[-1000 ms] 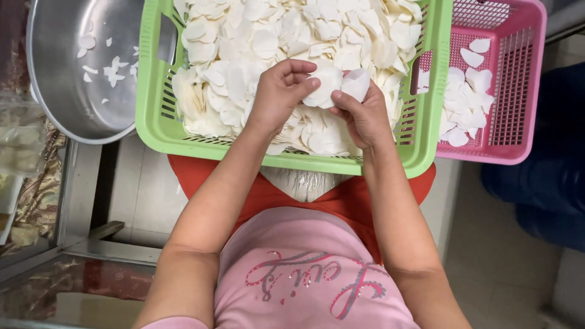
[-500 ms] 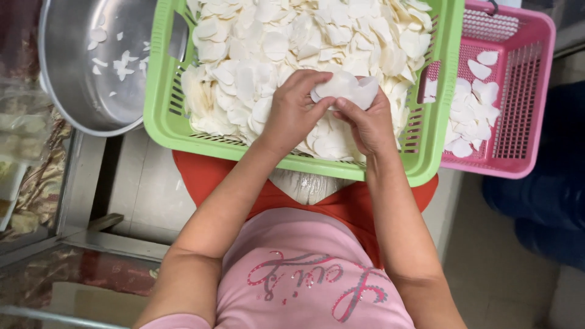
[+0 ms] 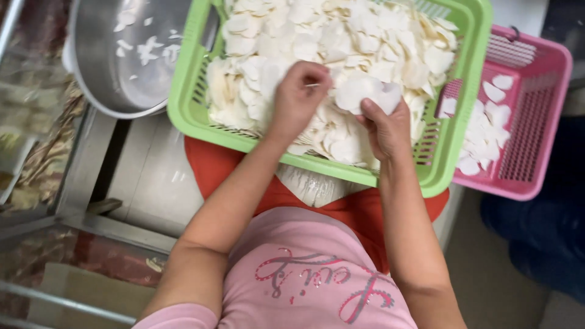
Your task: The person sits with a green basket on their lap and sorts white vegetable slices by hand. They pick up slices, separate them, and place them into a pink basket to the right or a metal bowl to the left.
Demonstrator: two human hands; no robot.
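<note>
We see a green basket (image 3: 189,103) resting across the person's lap, heaped with thin white slices (image 3: 341,42). To its left sits a round metal bowl (image 3: 97,73) with a few small white scraps on its bottom, its rim just beside the basket wall. To the right, a pink basket (image 3: 542,122) touches the green one and holds a smaller scatter of white slices (image 3: 487,128). Under the green basket an orange cloth (image 3: 213,170) covers the lap, and a pale bag-like bundle (image 3: 317,186) shows between cloth and basket. The left hand (image 3: 298,94) is curled over the heap, fingers closed on something thin that we cannot identify. The right hand (image 3: 384,125) pinches one large white slice (image 3: 365,94) just above the pile, thumb on its lower edge. Both forearms cross the near rim of the basket and hide part of the slices beneath. Compared with half a second ago, the hands have drawn slightly apart: then they met over the slice, now only the right holds it.
</note>
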